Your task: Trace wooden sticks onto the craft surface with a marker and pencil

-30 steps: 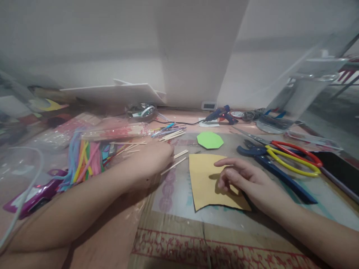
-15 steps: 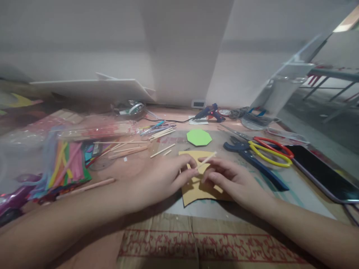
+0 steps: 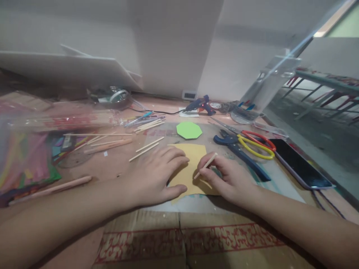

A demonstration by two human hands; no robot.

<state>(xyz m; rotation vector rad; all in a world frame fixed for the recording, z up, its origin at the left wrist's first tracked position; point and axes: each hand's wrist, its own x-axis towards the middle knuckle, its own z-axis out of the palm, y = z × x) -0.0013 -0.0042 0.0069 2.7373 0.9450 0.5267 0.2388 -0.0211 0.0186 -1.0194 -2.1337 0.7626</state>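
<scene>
My right hand (image 3: pixel 224 173) pinches a short wooden stick (image 3: pixel 206 166) between thumb and fingers, tilted above a yellow sheet (image 3: pixel 193 153). My left hand (image 3: pixel 161 175) is open over the sheet's left side, thumb and fingers apart with nothing between them. Part of the sheet is hidden under both hands. Just behind it lies a bright green octagon (image 3: pixel 189 130). Two loose wooden sticks (image 3: pixel 146 149) rest beside my left hand's fingers.
Right of the sheet are blue-handled pliers (image 3: pixel 246 158), scissors (image 3: pixel 256 147) with red and yellow handles, and a phone (image 3: pixel 301 162). A glue gun (image 3: pixel 200 104) stands at the back. Colourful strips (image 3: pixel 28 157) and bagged sticks (image 3: pixel 64 119) lie left. A clear container (image 3: pixel 252 93) stands back right.
My left hand has let go of the stick and spread open to the left. The stick is now in my right hand's pinch. The view has shifted slightly to the right.
</scene>
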